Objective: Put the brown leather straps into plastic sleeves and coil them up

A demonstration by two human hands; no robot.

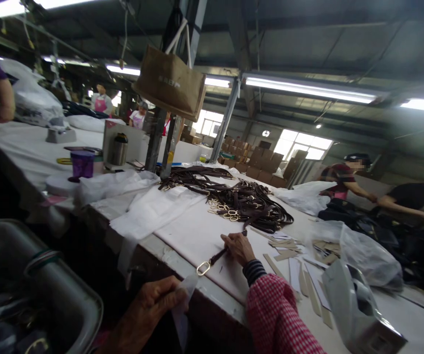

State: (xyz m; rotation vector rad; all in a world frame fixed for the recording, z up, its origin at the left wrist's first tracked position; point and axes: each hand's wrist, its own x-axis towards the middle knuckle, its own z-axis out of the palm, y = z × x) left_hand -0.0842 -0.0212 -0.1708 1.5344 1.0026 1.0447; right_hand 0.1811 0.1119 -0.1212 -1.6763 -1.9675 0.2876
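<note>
Between the thumb and fingers of my left hand is a thin translucent white sheet, paper or plastic, hanging in front of the table edge. My right hand lies over a dark brown strap on the table, its fingers curled around it. A gold oval ring on the strap's near end sits by the table edge, close to the sheet's upper corner. Farther back is a tangled pile of dark brown straps with gold rings and buckles.
Card strips and a grey tape dispenser are at right, by a clear plastic bag. White sheeting covers part of the table. A grey bin stands low left. Co-workers are at the far right.
</note>
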